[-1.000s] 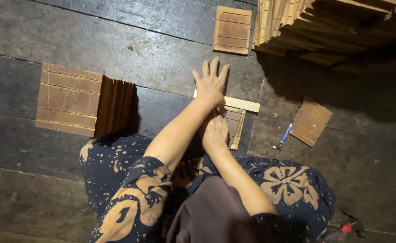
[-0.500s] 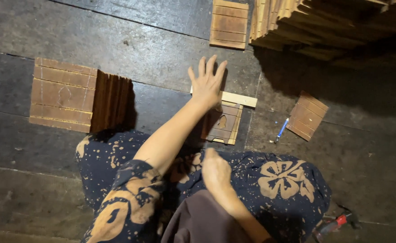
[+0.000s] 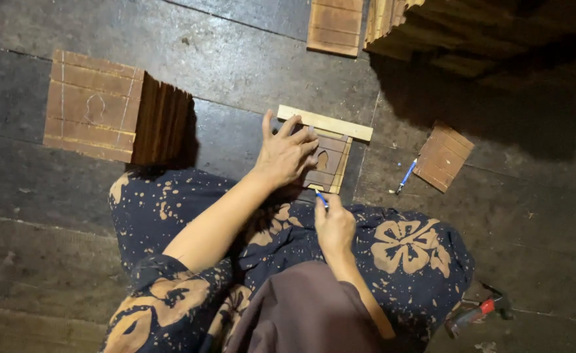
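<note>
Small slatted wooden panel (image 3: pixel 327 163) now pinned flat under left hand (image 3: pixel 288 153), right hand (image 3: pixel 334 225) newly gripping blue pen (image 3: pixel 321 199) at near edge

Small wooden panel (image 3: pixel 327 160) half hidden under left hand (image 3: pixel 287 153); stacked slats (image 3: pixel 471 33) cropped by top edge.

panel stack (image 3: pixel 115 108) left of slatted panel (image 3: pixel 326 160).

No packages, labels, signs or screens appear anywhere in this view. The dark plank floor (image 3: pixel 236 59) carries only plain wooden panels and hand tools, none bearing a sticker or tag
</note>
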